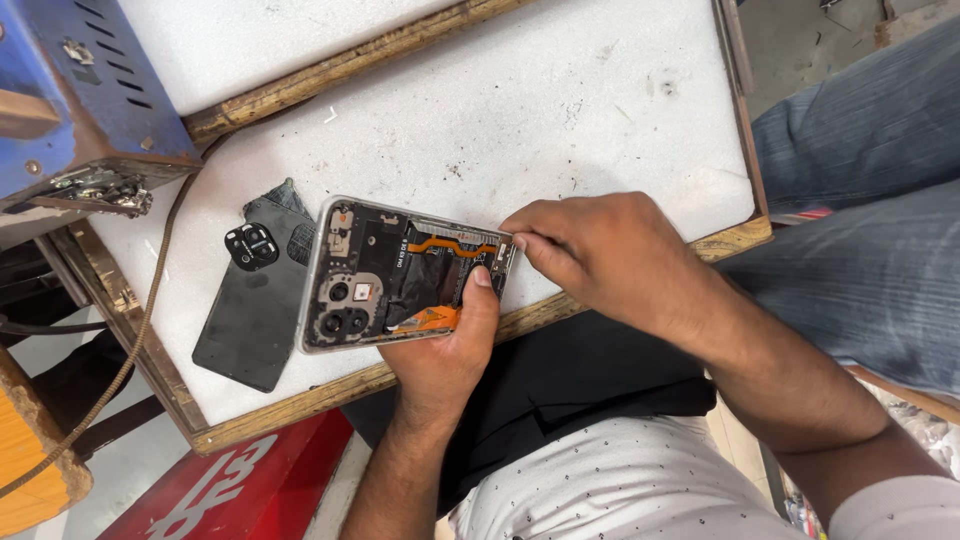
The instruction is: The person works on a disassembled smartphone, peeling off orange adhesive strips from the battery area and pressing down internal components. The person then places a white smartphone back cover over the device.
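An opened phone [385, 275] with its back removed lies tilted over the white work board [520, 110], showing camera modules, black shielding and orange flex cables. My left hand [445, 345] grips its lower right corner from below, thumb resting on the inside. My right hand [590, 250] pinches at the phone's right end with thumb and forefinger; what the fingertips hold is too small to tell. The removed black back cover [245, 315] with its camera ring lies flat to the left of the phone.
A blue metal box [80, 90] stands at the top left, a brown cable [140, 330] running down from it. The board has a wooden frame [300, 400]. Another person's jeans-clad legs [870, 200] are at the right. A red panel [240, 490] lies below.
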